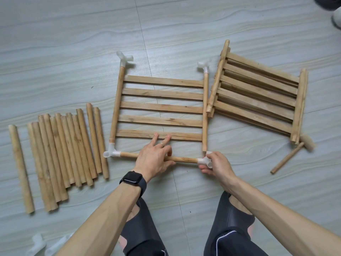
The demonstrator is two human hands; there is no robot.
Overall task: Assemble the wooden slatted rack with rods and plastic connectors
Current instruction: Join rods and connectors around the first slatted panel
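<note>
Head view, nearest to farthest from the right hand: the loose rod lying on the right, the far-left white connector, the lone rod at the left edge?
From the right hand:
1. Loose rod, lying just to its right.
2. Far-left connector, beyond it and to the left.
3. Lone rod, at the left edge.
</note>
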